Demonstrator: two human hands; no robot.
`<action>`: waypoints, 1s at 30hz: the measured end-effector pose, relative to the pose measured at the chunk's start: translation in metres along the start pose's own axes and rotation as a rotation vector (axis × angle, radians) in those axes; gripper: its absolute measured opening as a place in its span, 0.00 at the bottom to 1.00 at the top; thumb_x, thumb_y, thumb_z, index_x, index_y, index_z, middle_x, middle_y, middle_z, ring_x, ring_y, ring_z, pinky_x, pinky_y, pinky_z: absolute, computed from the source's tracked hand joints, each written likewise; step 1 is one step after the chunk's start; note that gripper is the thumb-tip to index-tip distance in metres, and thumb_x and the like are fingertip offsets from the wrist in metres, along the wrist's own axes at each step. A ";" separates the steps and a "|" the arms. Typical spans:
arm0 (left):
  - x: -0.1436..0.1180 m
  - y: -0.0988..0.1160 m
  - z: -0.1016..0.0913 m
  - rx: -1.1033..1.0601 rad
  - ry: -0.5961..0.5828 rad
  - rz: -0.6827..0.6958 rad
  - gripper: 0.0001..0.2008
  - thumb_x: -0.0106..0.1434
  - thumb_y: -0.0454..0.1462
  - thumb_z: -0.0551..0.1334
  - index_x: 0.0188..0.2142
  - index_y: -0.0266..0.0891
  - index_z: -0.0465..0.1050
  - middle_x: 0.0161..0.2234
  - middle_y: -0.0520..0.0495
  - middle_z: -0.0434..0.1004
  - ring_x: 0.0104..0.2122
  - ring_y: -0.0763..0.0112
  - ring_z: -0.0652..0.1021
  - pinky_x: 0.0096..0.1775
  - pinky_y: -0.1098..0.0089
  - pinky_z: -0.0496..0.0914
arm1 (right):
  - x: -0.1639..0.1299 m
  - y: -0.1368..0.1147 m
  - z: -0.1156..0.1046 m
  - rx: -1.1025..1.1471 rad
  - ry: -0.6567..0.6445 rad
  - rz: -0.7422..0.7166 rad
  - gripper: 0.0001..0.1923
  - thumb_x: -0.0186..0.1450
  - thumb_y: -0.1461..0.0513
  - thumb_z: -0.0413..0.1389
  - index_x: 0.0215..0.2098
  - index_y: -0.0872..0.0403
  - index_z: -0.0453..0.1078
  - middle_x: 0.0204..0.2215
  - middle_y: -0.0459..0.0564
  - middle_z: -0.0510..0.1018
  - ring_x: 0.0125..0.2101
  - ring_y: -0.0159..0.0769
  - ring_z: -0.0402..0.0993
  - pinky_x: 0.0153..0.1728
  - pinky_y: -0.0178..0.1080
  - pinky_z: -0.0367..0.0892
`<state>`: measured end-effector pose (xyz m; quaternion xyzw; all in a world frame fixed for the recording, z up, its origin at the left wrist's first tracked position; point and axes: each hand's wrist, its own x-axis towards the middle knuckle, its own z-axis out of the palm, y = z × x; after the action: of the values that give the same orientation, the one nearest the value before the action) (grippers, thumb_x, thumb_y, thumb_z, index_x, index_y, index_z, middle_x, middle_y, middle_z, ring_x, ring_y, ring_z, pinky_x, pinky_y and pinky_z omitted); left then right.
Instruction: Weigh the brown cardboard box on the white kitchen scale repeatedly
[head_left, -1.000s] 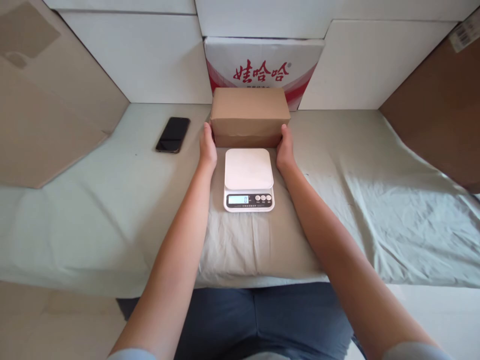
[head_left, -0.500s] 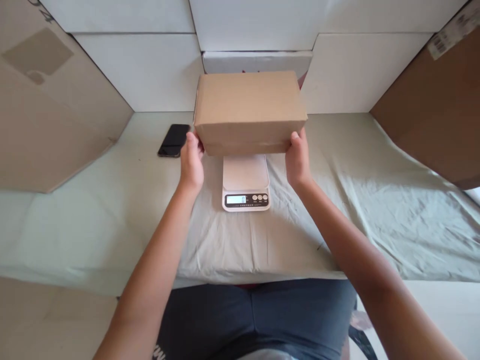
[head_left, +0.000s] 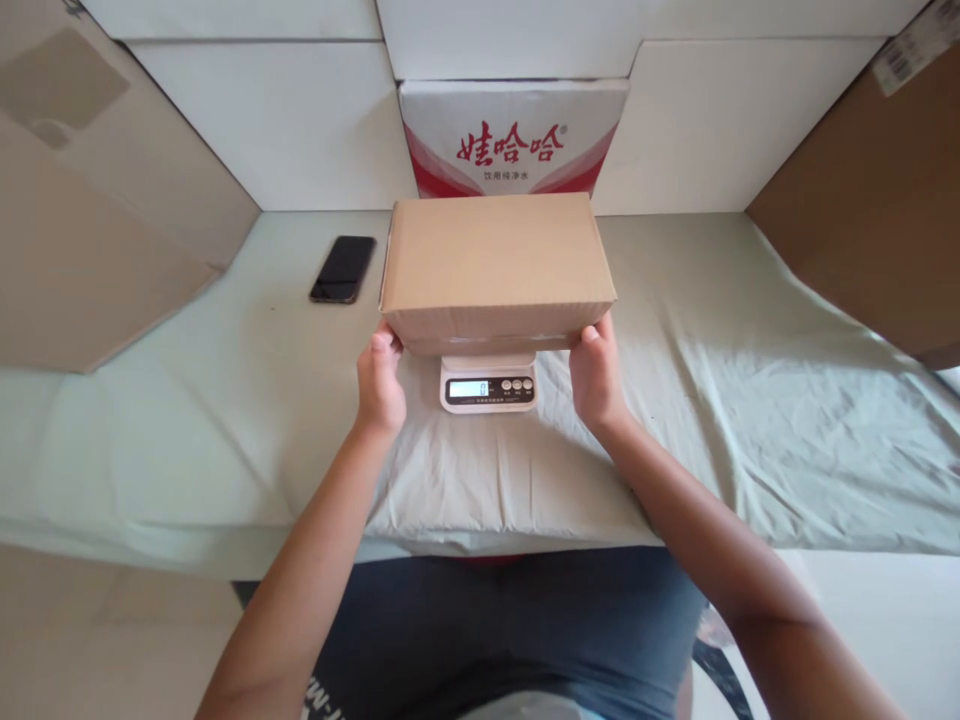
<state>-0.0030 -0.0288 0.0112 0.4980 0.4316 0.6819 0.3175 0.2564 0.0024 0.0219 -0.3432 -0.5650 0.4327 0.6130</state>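
Item: box, plain brown card, closed. Held between both hands directly over the scale; its near edge hides all of the platform, so only the front panel shows. The display reads 0, so by my judgement the box bears no weight on the scale yet.

Left hand: clasping the box's near left corner, thumb on the front face.
Right hand: clasping the near right corner in the same manner.

Step in hand, as I judge it: setting the box on the scale. The next move calls for a level descent, with the box centred on the hidden platform, and both hands let go fully so the reading is true. The box overhangs the platform on every side, so it may tip if placed off-centre.

Change from half a second ago: the box sat higher and farther back, covering the red-lettered carton and leaving the platform in view; it has now come down and nearer, and the carton's print shows again.

Also present: phone, face-up on the cloth, well apart to the left.
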 end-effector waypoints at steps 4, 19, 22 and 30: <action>-0.002 -0.002 0.000 -0.016 0.043 0.004 0.35 0.69 0.64 0.53 0.53 0.42 0.82 0.53 0.38 0.84 0.57 0.54 0.82 0.59 0.56 0.74 | -0.003 0.000 0.000 0.000 -0.019 0.012 0.33 0.67 0.38 0.53 0.66 0.36 0.63 0.68 0.45 0.71 0.71 0.51 0.63 0.73 0.59 0.61; -0.008 -0.008 -0.002 0.027 0.024 0.007 0.34 0.71 0.62 0.50 0.56 0.42 0.80 0.54 0.39 0.84 0.56 0.57 0.82 0.55 0.62 0.76 | -0.006 0.000 0.001 0.016 -0.010 0.043 0.33 0.66 0.40 0.53 0.67 0.37 0.63 0.66 0.46 0.72 0.70 0.50 0.64 0.73 0.56 0.61; -0.008 -0.008 -0.002 0.031 0.029 0.008 0.34 0.72 0.62 0.50 0.55 0.42 0.81 0.51 0.39 0.85 0.53 0.59 0.83 0.53 0.62 0.76 | -0.007 -0.002 0.002 0.025 -0.013 0.060 0.33 0.67 0.40 0.53 0.67 0.37 0.62 0.67 0.46 0.72 0.70 0.49 0.64 0.73 0.55 0.60; -0.008 -0.008 -0.002 0.030 0.028 -0.004 0.33 0.72 0.62 0.50 0.56 0.44 0.80 0.54 0.40 0.84 0.56 0.57 0.82 0.56 0.60 0.75 | -0.008 -0.003 0.003 -0.008 -0.005 0.063 0.33 0.67 0.39 0.52 0.67 0.36 0.63 0.67 0.45 0.72 0.70 0.48 0.64 0.73 0.54 0.60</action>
<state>-0.0026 -0.0331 0.0003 0.4922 0.4472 0.6817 0.3049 0.2540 -0.0062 0.0223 -0.3622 -0.5571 0.4502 0.5965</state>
